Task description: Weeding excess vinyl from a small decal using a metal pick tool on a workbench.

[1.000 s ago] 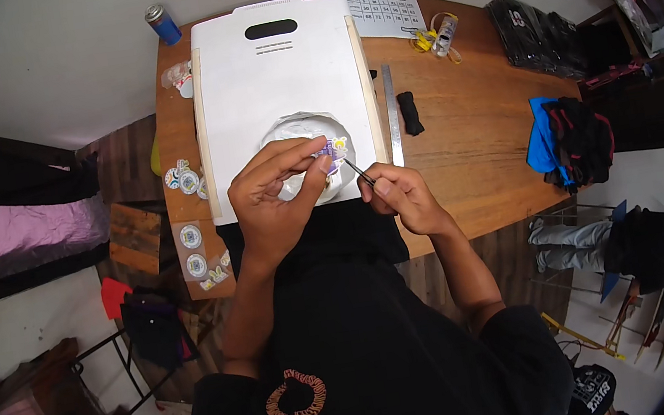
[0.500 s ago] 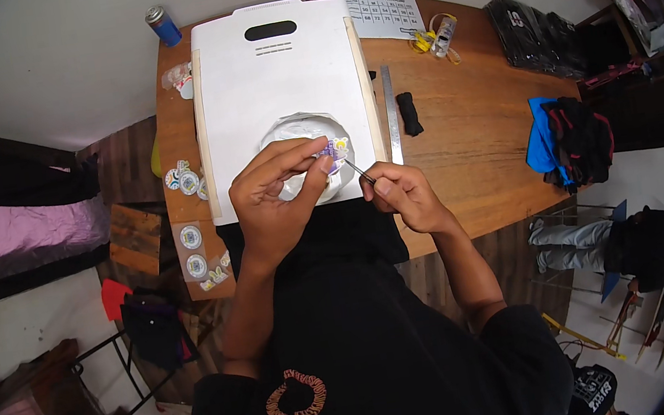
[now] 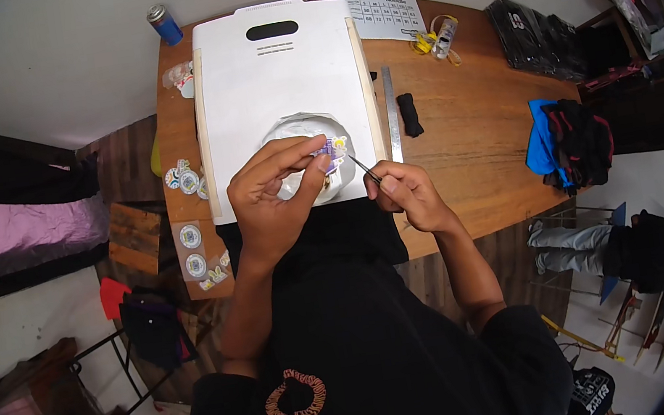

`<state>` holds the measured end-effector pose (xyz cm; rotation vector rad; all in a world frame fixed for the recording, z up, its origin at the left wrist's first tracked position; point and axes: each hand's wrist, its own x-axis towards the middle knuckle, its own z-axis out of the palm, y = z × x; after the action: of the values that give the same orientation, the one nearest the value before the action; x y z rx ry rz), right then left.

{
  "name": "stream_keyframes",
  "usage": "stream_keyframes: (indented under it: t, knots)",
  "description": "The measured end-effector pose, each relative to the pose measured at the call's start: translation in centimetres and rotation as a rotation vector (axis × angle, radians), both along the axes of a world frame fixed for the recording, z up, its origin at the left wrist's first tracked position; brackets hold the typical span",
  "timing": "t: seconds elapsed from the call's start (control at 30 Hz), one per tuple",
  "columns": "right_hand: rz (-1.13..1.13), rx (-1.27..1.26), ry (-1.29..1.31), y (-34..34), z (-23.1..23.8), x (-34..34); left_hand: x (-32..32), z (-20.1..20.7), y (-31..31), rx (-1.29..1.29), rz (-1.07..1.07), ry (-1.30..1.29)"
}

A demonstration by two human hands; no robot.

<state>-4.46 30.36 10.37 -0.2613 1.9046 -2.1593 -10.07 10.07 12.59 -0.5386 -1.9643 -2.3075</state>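
Left hand (image 3: pixel 275 194): pinching a small colourful sticker (image 3: pixel 332 150) at frame centre, over the white board (image 3: pixel 281 87).
Right hand (image 3: pixel 407 197): fingers pressed around thin tweezers (image 3: pixel 365 169).
Handling: sticker looking light, floppy, tearable; edges being safest.

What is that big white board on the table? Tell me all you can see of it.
The white board is a large, smooth rectangle with rounded corners, plastic by its look, and a dark oval handle slot near its far edge. It lies flat on the wooden table. A crumpled clear wrap rests on its near part, where the left hand pinches a small colourful sticker. A metal ruler lies along its right side.
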Motion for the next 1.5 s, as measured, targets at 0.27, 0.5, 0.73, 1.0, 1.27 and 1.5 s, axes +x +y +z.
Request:
stream_keyframes:
  t: [0.27,0.5,0.73,1.0,1.27,1.5]
  knots:
    - [0.118,0.053,-0.062,0.8,1.1,-0.7,-0.2,0.3,-0.2,-0.05,-0.087,0.013]
    - [0.15,0.06,-0.073,1.3,0.9,-0.8,-0.2,0.3,-0.3,-0.08,-0.136,0.017]
    - [0.16,0.077,-0.096,1.4,0.8,-0.8,-0.3,0.3,-0.4,-0.108,-0.157,0.022]
    - [0.163,0.097,-0.108,1.3,0.9,-0.9,-0.3,0.2,-0.5,-0.113,-0.16,0.024]
    - [0.172,0.075,-0.12,1.4,1.0,-1.0,-0.3,0.2,-0.5,-0.099,-0.163,0.019]
    - [0.168,0.083,-0.111,1.4,1.0,-1.0,-0.3,0.3,-0.5,-0.098,-0.163,0.014]
